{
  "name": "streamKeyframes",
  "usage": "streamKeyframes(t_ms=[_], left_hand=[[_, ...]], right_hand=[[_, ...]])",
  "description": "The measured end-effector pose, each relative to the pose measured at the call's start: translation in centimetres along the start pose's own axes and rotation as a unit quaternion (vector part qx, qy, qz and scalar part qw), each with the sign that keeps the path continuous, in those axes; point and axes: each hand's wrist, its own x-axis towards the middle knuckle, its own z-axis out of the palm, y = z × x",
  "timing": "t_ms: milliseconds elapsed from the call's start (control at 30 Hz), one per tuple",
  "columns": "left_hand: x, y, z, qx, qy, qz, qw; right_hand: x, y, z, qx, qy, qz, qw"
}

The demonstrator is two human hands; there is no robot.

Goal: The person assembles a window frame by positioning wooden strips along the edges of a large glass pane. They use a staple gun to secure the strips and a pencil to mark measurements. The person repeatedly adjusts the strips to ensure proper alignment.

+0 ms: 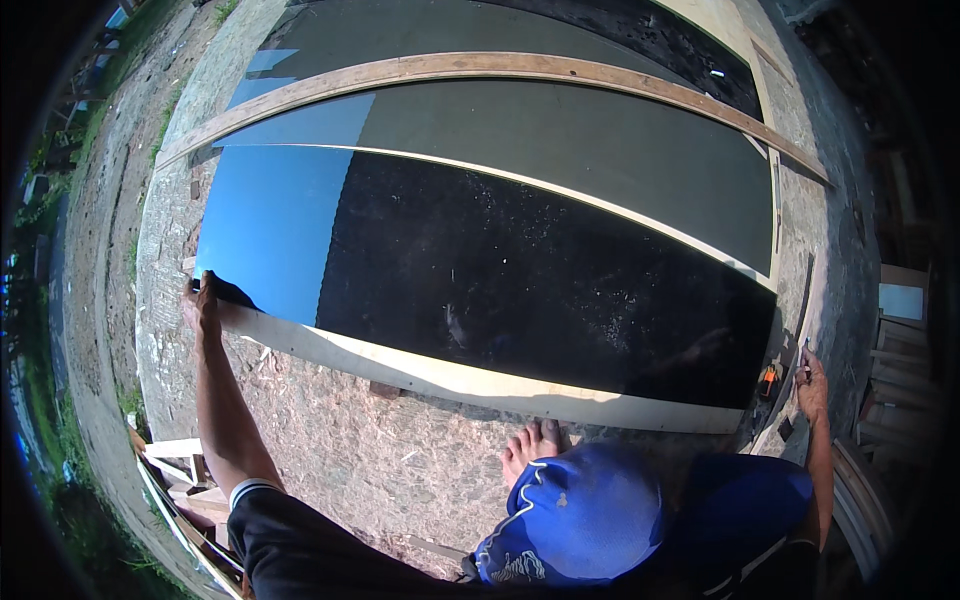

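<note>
A large glossy black sheet (pixel 540 270) lies flat in front of me, its left part shining blue in the light. Along its near edge a pale wooden board (pixel 480 380) shows from underneath. My left hand (pixel 204 305) is at the sheet's near left corner, its fingers closed round the edge. Off the right end of the sheet, my right hand (pixel 812 388) has its fingers pinched together round something thin, too small to name. Just left of that hand lies an orange and black tape measure (pixel 769 380).
A long wooden batten (pixel 480 66) crosses over a second dark panel (pixel 560 140) on the far side. My bare foot (pixel 530 445) and blue-clad knee (pixel 590 510) are at the near edge. Wood offcuts (pixel 185 465) lie at lower left; stacked boards (pixel 895 390) stand at right.
</note>
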Motion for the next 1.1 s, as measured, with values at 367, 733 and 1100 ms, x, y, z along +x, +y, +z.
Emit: streamKeyframes(t_ms=[367,733,1100], left_hand=[[-1.1,3.0,-2.9,0.075,-0.016,0.198,0.977],[3.7,1.5,-0.5,0.08,-0.12,0.214,0.966],[-9.6,19.0,5.9,0.066,0.061,0.453,0.887]], right_hand=[[-2.3,-5.8,0.8,0.021,-0.012,0.024,0.999],[-4.6,-4.7,-0.8,-0.002,0.039,0.01,0.999],[-10.5,-0.7,11.9,0.278,0.16,0.121,0.939]])
